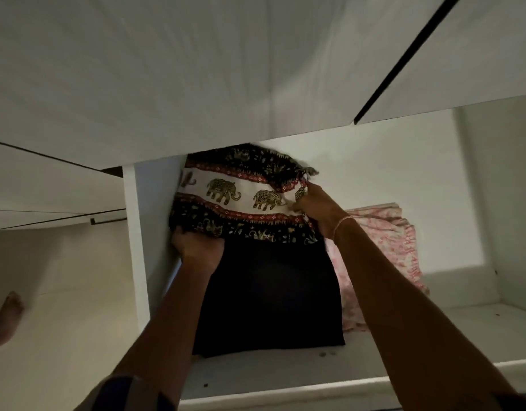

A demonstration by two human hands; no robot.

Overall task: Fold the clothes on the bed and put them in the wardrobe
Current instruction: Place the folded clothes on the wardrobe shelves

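Black, elephant-printed cloth [241, 197] held in both hands over the wardrobe shelf [433, 336].

We see the left hand [196, 247] curled round the cloth's near-left edge and the right hand [318, 206] pinching its right-hand corner, so both hands touch it and neither is free. The bundle lies just ahead of the hands, deeper into the wardrobe, against the left side panel [137, 232] and on the back part of a folded black garment [270, 292]. Its long axis, which the white elephant band follows, runs across the shelf from left to right and dips slightly rightward. We judge the coming move to be a short push away from us. A pink garment [386, 241] lies just beside it on the right.
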